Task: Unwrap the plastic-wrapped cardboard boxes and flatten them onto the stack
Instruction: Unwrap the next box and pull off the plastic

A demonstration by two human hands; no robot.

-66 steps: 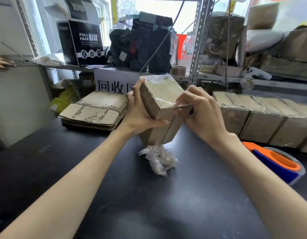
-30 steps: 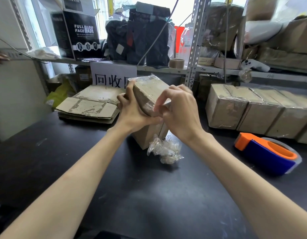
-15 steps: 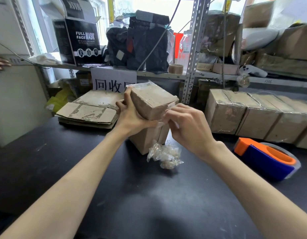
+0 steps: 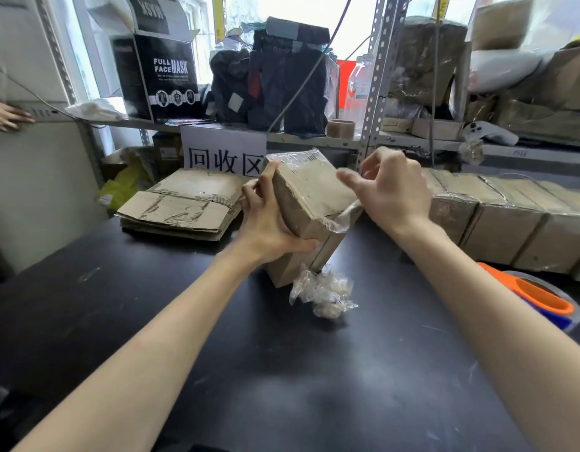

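Observation:
My left hand (image 4: 269, 230) grips a tilted cardboard box (image 4: 311, 190) still partly covered in clear film. It leans on a second box (image 4: 291, 265) standing on the black table (image 4: 282, 370). A loose strip of plastic film (image 4: 345, 215) stretches from the box's lower right corner up toward my right hand (image 4: 396, 194). That hand hovers just right of the box with thumb and fingers apart; whether it holds the strip is hidden. A flattened cardboard stack (image 4: 181, 210) lies to the left.
A crumpled wad of film (image 4: 324, 291) lies in front of the boxes. A row of wrapped boxes (image 4: 510, 223) lines the right back. An orange and blue tape dispenser (image 4: 536, 298) sits at right. Metal shelving (image 4: 371, 93) stands behind. Another person's hand (image 4: 4, 117) rests at far left.
My right hand has lifted from the box's front corner up to its right side and spread its fingers. A strip of film now hangs off the corner. The left hand keeps its grip.

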